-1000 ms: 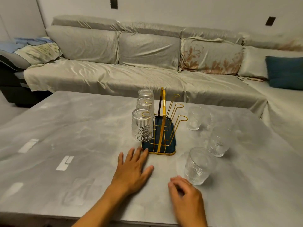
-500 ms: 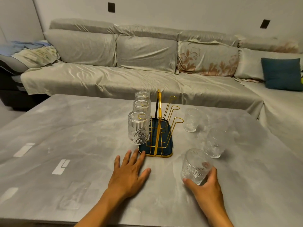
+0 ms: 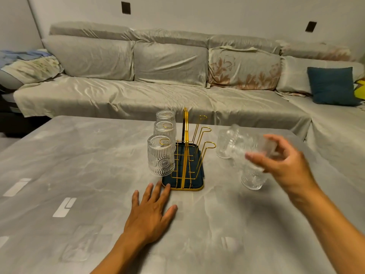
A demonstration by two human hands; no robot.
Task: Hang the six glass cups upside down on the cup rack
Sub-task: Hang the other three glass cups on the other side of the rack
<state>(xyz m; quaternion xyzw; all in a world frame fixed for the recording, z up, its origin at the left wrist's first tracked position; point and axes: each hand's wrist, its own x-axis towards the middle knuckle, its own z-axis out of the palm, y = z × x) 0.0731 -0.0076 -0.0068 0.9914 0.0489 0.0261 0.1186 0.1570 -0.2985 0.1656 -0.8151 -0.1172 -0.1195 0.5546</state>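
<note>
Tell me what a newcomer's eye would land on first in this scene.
The gold wire cup rack at the middle of the grey table stands out, with three glass cups hanging upside down on its left side and three empty hooks on its right. Next, the right hand holds a blurred glass cup in the air right of the rack, while the left hand lies flat before it.

Three ribbed cups (image 3: 161, 155) hang inverted on the gold rack (image 3: 185, 153)'s left pegs.

Gold cup rack (image 3: 185, 151), ribbed clear cups (image 3: 161, 155)
</note>
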